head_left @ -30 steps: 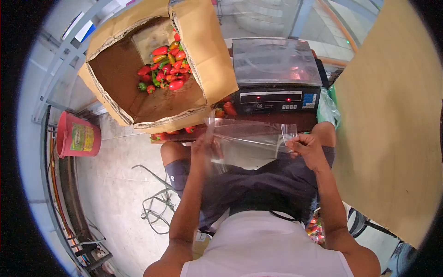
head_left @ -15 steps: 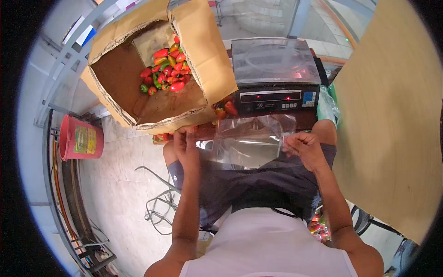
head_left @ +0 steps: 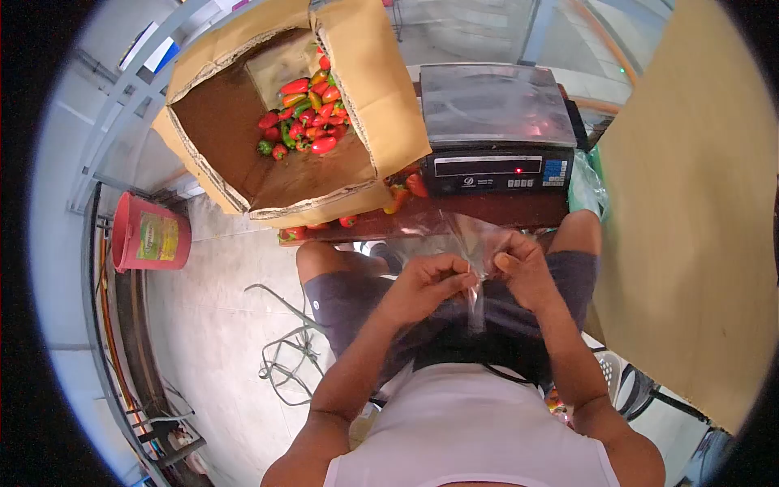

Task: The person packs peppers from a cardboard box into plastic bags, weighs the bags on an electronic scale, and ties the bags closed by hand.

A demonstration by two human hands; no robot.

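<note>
Above my lap, both hands pinch a clear plastic bag. My left hand is closed on its near edge, thumb against fingers. Close beside it, my right hand grips the bag's right side with curled fingers. The bag is creased between them, and part hangs down toward my shorts. Beyond my hands, an open cardboard box is tilted toward me, with red, green and orange peppers inside. A few loose peppers lie between the box and the scale.
A digital scale with a metal plate and a red light stands on a dark red bench. A pink bucket and a tangled strap are on the floor at left. A wooden panel rises at right.
My left hand has moved right from beside the box to the bag, taking hold of it near my right hand. The bag, spread flat before, is now gathered and creased.
</note>
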